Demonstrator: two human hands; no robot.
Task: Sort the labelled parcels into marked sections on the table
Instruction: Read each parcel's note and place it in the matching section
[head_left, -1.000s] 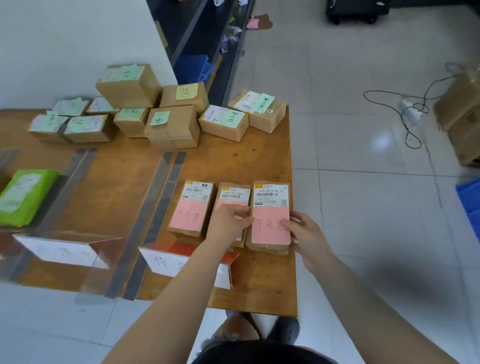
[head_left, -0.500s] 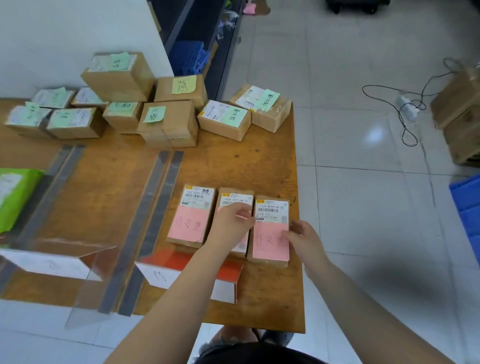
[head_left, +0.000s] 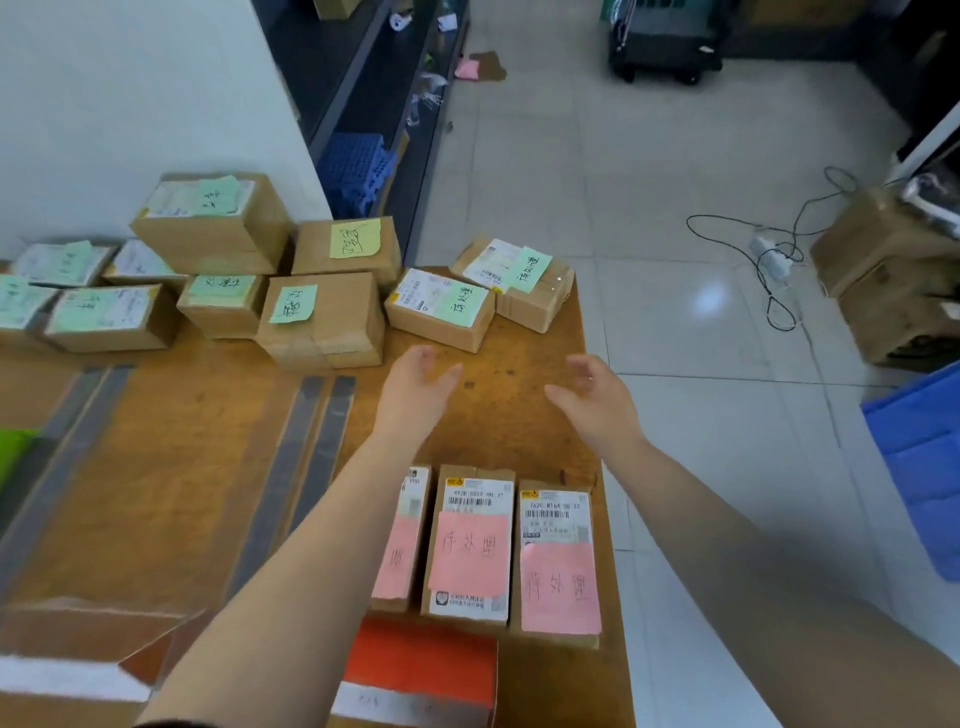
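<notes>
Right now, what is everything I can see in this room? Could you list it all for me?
pink-noted parcels: three, brown with pink notes, side by side at the table's near right, one partly hidden by the left arm
green-noted parcels: about nine, brown, along the table's far edge
yellow-noted parcel: one, brown, far edge
table: one, brown wood
tape strips: grey pairs, dividing the table into sections
section sign: one, orange and white, near edge
green packet: one, left edge
blue crates: floor, right
cardboard boxes: brown, floor, right
cable: black, floor
hands: left hand and right hand, both empty, apart above the table
</notes>
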